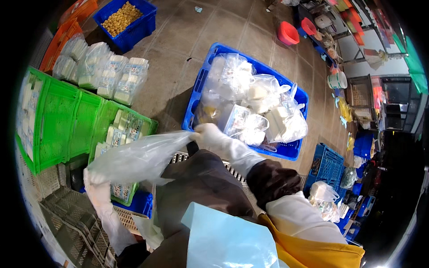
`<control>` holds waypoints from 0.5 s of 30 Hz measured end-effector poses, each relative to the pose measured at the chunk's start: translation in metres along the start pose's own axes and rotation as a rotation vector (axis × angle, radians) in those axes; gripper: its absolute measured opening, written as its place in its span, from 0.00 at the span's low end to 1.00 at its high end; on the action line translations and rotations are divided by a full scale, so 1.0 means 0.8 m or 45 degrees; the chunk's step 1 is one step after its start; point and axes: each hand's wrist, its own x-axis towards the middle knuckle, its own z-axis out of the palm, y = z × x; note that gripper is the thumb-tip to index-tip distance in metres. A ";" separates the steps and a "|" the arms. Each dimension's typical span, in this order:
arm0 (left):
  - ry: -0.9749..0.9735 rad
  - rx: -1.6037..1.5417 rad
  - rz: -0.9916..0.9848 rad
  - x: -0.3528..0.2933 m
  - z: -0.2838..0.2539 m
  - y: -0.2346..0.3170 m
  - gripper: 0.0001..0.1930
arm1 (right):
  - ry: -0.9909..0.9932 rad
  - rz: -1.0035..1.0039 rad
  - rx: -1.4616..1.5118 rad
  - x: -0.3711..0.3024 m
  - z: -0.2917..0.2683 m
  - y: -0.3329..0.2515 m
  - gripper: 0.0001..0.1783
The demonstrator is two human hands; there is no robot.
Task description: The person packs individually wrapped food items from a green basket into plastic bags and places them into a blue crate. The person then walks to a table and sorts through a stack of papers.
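A clear plastic bag [138, 156] is stretched between my two hands in front of my lap, and it looks flat. My gloved left hand [96, 178] grips its left end, beside the green crates. At the other end, my gloved right hand [208, 134] is closed on the bag near the blue crate [190, 105]. That crate holds several tied clear bags [263, 105] of white packs. Below the stretched bag, an open green crate [149, 125] contains white packs with printed labels [116, 136].
Bagged white packs [107, 73] sit on the floor at the left. A blue crate of small yellowish pieces [123, 20] stands behind them. Grey crates [71, 214] are at the lower left. On the right are a blue crate [324, 165], more bags [324, 196] and a red basin [287, 33].
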 end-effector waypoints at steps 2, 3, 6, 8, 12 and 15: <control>0.016 0.119 0.139 -0.007 0.005 0.020 0.10 | 0.104 -0.024 -0.129 -0.010 -0.028 0.020 0.20; 0.029 0.207 0.145 -0.010 0.012 0.015 0.11 | 0.231 -0.165 -0.067 -0.024 -0.036 -0.010 0.23; -0.072 0.569 -0.061 0.001 0.076 -0.059 0.13 | 0.363 -0.761 0.001 -0.033 -0.012 -0.098 0.27; -0.373 0.844 -0.189 0.007 0.117 -0.094 0.14 | -0.003 -0.714 0.044 -0.030 0.004 -0.124 0.21; -0.597 1.958 0.167 0.032 0.088 -0.089 0.15 | 0.082 -0.649 0.132 -0.048 -0.011 -0.087 0.10; -0.455 2.125 0.288 0.050 0.105 -0.081 0.12 | 0.472 -0.742 0.013 -0.064 -0.012 -0.079 0.08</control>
